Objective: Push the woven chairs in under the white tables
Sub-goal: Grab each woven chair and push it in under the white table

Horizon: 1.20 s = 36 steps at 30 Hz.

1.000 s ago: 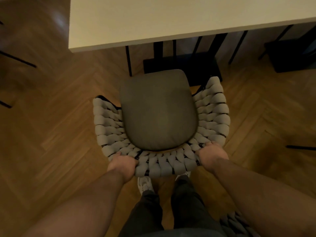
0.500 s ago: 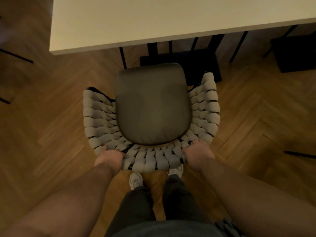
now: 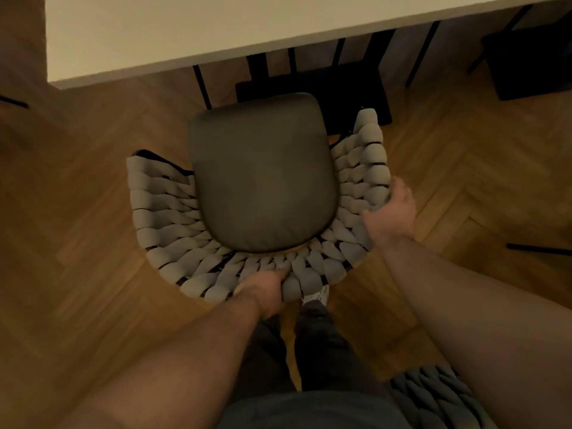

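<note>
A woven chair [image 3: 161,209] with thick grey braided back and a dark seat cushion [image 3: 261,178] stands on the wooden floor in front of the white table [image 3: 173,35]. The cushion's front edge lies just short of the table's edge. My left hand [image 3: 263,291] grips the middle of the curved backrest. My right hand [image 3: 391,209] holds the right side of the backrest, fingers wrapped over the braids. The chair looks turned slightly anticlockwise.
Black table legs [image 3: 201,85] and a dark base [image 3: 312,85] stand under the table. Part of another woven chair [image 3: 433,394] shows at the bottom right. A dark object [image 3: 526,63] sits at the top right. My legs and a white shoe [image 3: 315,295] are behind the chair.
Both hands shifted along the backrest: the left from the left rear corner to the middle, the right up onto the right side. The chair has turned a little and sits closer to the table.
</note>
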Available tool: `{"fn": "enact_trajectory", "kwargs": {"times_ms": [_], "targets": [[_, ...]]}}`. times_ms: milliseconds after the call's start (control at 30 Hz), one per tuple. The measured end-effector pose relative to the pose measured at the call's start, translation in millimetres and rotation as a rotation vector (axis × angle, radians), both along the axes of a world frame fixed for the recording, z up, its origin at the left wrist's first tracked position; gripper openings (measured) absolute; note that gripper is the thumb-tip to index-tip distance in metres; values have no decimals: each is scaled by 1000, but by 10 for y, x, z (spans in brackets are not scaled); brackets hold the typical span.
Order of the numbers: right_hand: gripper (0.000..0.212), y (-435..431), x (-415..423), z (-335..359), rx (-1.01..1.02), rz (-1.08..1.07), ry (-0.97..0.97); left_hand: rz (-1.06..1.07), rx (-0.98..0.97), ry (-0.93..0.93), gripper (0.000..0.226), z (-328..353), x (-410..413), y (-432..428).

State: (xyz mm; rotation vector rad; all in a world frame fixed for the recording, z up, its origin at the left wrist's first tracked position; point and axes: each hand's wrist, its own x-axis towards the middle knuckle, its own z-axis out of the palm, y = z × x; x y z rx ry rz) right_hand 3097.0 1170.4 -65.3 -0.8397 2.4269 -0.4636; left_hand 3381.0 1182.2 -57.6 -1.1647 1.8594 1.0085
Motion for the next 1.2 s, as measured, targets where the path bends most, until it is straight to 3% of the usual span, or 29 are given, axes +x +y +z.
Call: {"fn": "enact_trajectory", "kwargs": {"times_ms": [67, 133, 200, 500, 700, 1033, 1133, 1200], "targets": [[93, 44, -30, -138, 97, -132, -214, 3, -2, -7, 77, 1, 2, 20], [75, 46, -29, -208, 190, -217, -393, 3, -25, 12, 73, -1, 26, 31], [60, -15, -30, -226, 207, -276, -439, 2, -48, 30, 70, 20, 46, 40], [24, -405, 280, 214, 74, -230, -222, 116, -96, 110, 75, 170, 261, -102], [28, -868, 129, 357, 27, -166, -151, 209, -130, 208, 61, 211, 3, -351], [41, -1184, -129, 302, 249, -61, -14, 229, -211, 210, 43, -12, -324, -561], [40, -1140, -123, 275, 246, -54, -27, 199, -229, 177, 45, -50, -317, -579], [50, -1100, -46, 284, 217, -69, -54, 191, -216, 172, 47, -28, -300, -601]]}}
